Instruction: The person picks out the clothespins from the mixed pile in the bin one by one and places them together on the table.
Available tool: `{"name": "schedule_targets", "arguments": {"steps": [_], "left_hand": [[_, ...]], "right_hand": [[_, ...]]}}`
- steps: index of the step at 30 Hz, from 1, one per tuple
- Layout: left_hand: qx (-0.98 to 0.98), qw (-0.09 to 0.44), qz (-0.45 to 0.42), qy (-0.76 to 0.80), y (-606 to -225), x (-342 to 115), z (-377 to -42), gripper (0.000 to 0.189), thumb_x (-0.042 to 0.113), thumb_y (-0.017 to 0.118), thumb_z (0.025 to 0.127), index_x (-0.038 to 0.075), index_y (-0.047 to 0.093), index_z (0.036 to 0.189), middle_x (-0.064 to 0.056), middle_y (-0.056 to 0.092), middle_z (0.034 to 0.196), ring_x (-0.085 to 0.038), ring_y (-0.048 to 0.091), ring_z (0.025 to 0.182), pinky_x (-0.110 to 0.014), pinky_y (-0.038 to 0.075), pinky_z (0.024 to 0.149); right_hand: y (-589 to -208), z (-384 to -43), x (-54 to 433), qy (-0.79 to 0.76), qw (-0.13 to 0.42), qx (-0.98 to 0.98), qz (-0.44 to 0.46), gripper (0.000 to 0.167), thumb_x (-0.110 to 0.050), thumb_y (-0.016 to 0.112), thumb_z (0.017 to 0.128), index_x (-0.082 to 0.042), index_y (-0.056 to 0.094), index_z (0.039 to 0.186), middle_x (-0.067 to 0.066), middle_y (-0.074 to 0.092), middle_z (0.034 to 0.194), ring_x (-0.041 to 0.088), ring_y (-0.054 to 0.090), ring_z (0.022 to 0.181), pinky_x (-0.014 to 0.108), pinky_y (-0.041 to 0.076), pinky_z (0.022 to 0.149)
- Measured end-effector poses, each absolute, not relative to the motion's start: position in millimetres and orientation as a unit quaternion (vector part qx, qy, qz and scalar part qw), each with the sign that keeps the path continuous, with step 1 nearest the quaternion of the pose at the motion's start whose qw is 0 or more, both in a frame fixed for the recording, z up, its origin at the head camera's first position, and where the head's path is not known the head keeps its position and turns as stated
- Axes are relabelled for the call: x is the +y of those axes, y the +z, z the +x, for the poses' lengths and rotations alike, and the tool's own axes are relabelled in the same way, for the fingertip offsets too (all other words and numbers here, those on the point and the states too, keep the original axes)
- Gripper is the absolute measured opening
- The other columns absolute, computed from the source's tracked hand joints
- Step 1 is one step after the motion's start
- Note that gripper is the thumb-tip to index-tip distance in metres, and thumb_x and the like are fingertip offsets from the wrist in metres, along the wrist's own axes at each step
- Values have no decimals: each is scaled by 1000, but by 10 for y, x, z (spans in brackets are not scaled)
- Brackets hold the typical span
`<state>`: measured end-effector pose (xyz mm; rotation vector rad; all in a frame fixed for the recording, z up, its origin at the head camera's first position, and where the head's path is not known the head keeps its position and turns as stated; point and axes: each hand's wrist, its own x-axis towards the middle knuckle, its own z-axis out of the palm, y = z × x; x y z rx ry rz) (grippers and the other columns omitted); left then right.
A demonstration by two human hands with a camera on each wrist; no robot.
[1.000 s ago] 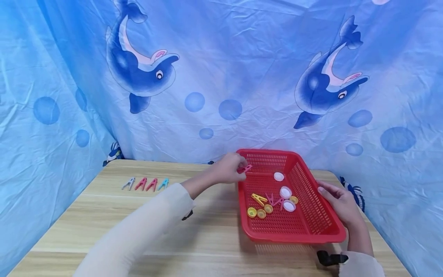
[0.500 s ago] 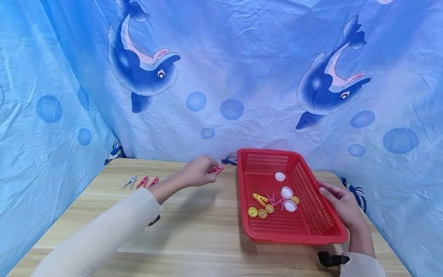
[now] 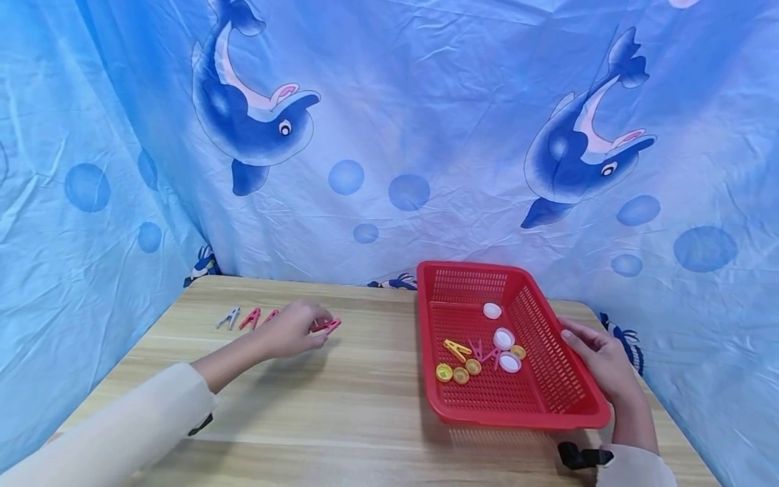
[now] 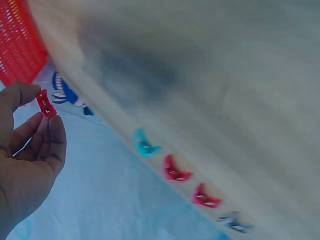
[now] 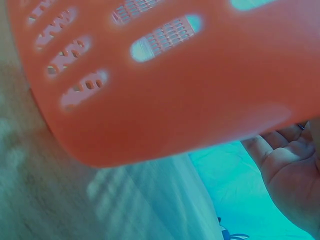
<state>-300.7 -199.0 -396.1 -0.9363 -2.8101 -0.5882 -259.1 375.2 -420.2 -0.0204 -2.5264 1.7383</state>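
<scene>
My left hand point(image 3: 295, 330) pinches a red clothespin point(image 3: 332, 326) between thumb and fingertips, above the table left of the basket. A row of clothespins stands at the table's back left: a grey clothespin point(image 3: 228, 317), a red clothespin point(image 3: 250, 318), another red one partly covered by the hand, and a teal clothespin point(image 4: 145, 144) visible only in the left wrist view. With its thumb over the right rim, my right hand point(image 3: 604, 362) holds the red basket point(image 3: 517, 418). Inside lie a yellow clothespin point(image 3: 456, 350), pink clothespins point(image 3: 494, 356), white caps point(image 3: 509, 362) and yellow caps point(image 3: 444, 373).
The wooden table point(image 3: 353, 406) carries everything. Behind it and at both sides hangs a blue curtain point(image 3: 365, 122) printed with dolphins. A black strap piece point(image 3: 584, 456) sits at the right wrist.
My left hand has moved left from above the basket's left rim toward the clothespin row, still pinching the red clothespin. The right hand and basket stay in place.
</scene>
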Motion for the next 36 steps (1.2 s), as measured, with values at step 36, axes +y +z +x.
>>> {"name": "schedule_targets", "arguments": {"steps": [36], "left_hand": [[-957,105,-164,-213,-4398,-3452,-2554,32,12,84,82,-4,74,107,8,65,79,-2,56,68,-24,51,59]], "right_hand": [[-4168,-2557,3679,584,28,-811,-37,73,-53,66,95,-21,43,157,-1,67,126,26,75,99,47,60,80]]}}
